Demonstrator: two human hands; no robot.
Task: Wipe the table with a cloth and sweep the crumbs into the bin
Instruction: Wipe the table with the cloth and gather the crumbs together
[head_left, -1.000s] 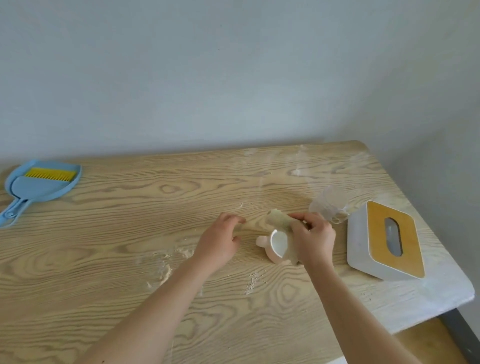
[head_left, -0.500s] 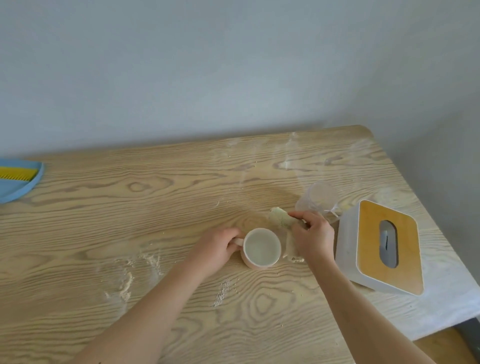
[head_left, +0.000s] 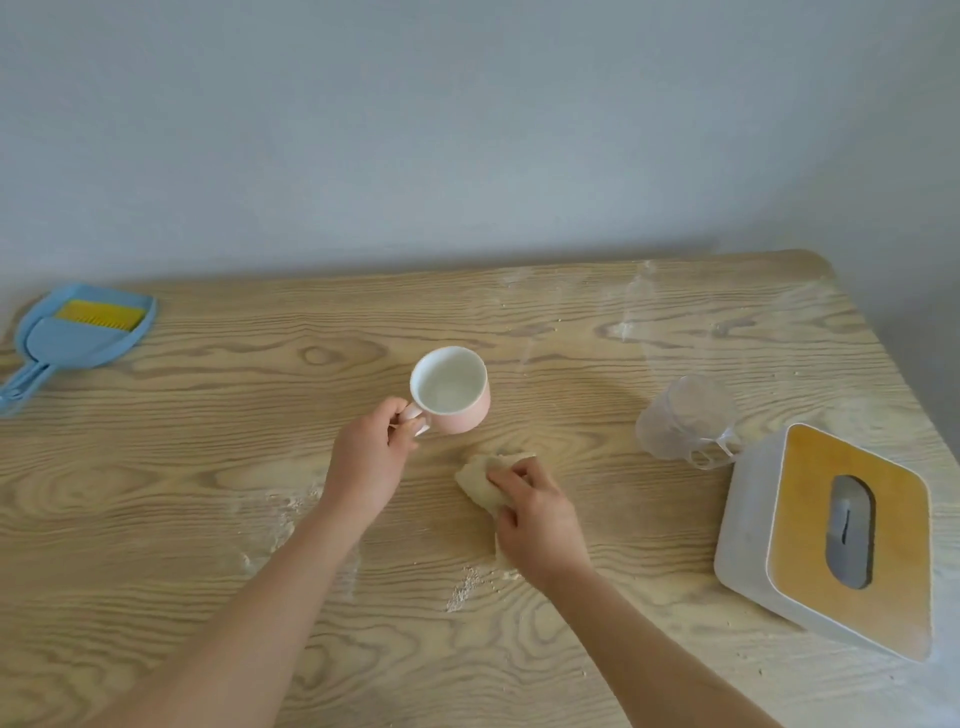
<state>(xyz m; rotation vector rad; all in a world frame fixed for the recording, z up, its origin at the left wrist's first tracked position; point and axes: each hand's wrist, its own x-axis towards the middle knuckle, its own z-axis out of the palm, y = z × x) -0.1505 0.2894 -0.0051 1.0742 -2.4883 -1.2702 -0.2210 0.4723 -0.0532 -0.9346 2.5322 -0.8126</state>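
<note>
Cloth (head_left: 478, 481) on table (head_left: 182, 519), partly under right hand (head_left: 540, 519); mug (head_left: 457, 397) in left hand (head_left: 371, 462)

No text, label, brand, number or sign can be read on anything here.

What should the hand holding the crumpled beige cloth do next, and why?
Probably slide the crumpled beige cloth toward the little pile of pale crumbs just nearer the person. The right hand grips the cloth against the wooden table, and the left hand holds the pink mug by its handle, out of the way.
</note>
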